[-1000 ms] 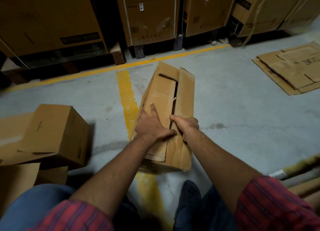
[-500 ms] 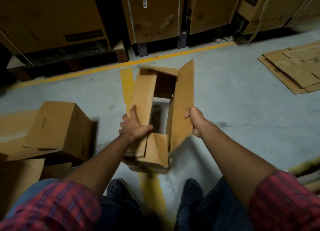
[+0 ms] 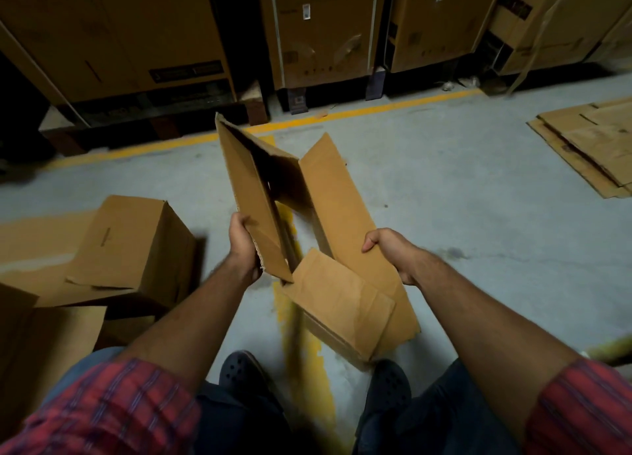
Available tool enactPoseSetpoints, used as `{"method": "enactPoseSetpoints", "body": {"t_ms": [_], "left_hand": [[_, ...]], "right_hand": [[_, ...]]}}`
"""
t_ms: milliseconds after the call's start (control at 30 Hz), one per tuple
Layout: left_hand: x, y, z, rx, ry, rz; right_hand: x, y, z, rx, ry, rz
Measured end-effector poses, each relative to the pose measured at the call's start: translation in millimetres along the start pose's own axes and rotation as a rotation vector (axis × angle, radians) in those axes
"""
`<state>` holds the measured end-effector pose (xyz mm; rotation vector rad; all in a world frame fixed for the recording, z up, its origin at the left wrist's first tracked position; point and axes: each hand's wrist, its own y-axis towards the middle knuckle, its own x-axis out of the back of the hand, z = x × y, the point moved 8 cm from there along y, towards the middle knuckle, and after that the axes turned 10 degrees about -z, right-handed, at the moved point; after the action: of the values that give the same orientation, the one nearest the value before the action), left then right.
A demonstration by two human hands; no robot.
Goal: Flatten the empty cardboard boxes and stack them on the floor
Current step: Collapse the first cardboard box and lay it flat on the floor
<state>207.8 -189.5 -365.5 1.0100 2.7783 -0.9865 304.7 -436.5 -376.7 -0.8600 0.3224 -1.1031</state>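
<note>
Standing over a yellow floor line (image 3: 301, 338), the person holds an opened box (image 3: 318, 236) above the floor — left hand (image 3: 243, 246) clamped on its left flap, right hand (image 3: 390, 253) gripping the right panel. Left sits another box (image 3: 136, 249), seemingly unflattened. Far right lies a flattened stack (image 3: 595, 147); tall cartons (image 3: 321, 27) stand beyond.

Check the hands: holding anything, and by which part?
Both hold one opened cardboard box. The left hand grips the lower edge of its left flap; the right hand grips the outer edge of its right flap.
</note>
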Motion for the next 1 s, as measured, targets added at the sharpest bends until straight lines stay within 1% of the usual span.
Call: {"method": "enactPoseSetpoints", "body": {"t_ms": [100, 200, 233, 300, 367, 433, 533, 600, 667, 700, 767, 800, 833, 900, 1000], "left_hand": [[6, -3, -1, 0.022, 0.015, -0.044], [6, -2, 4, 0.081, -0.078, -0.047], [5, -1, 8, 0.110, -0.108, -0.042], [-4, -4, 15, 0.139, -0.088, 0.017], [-17, -9, 26, 0.170, -0.001, 0.122], [-28, -16, 36, 0.171, 0.097, 0.202], [-41, -22, 46, 0.125, 0.281, 0.289], [-52, -27, 50, 0.085, 0.360, 0.354], [-54, -29, 47, 0.047, 0.414, 0.322], [-54, -28, 46, 0.043, 0.404, 0.311], [-45, -22, 47, 0.099, 0.341, 0.263], [-38, -15, 46, 0.107, 0.311, 0.209], [-29, -2, 49, 0.105, 0.278, 0.171], [-22, 12, 52, 0.093, 0.244, 0.165], [-23, 7, 34, 0.039, 0.152, 0.135]], "right_hand": [[-9, -5, 2, 0.027, 0.004, 0.046], [-27, -20, 7, 0.064, -0.044, 0.104], [-36, -26, 9, 0.078, -0.053, 0.108], [-54, -34, 16, 0.176, -0.096, 0.101], [-65, -37, 23, 0.292, -0.209, 0.035], [-72, -39, 25, 0.351, -0.299, -0.024], [-80, -42, 24, 0.416, -0.429, -0.109], [-94, -42, 18, 0.478, -0.498, -0.114], [-104, -45, 15, 0.540, -0.495, -0.138], [-105, -46, 16, 0.572, -0.518, -0.163], [-107, -44, 17, 0.642, -0.653, -0.171], [-109, -42, 19, 0.677, -0.724, -0.156], [-110, -39, 19, 0.693, -0.746, -0.124], [-107, -37, 20, 0.701, -0.693, -0.072], [-87, -21, 22, 0.774, -0.493, -0.113]]}}
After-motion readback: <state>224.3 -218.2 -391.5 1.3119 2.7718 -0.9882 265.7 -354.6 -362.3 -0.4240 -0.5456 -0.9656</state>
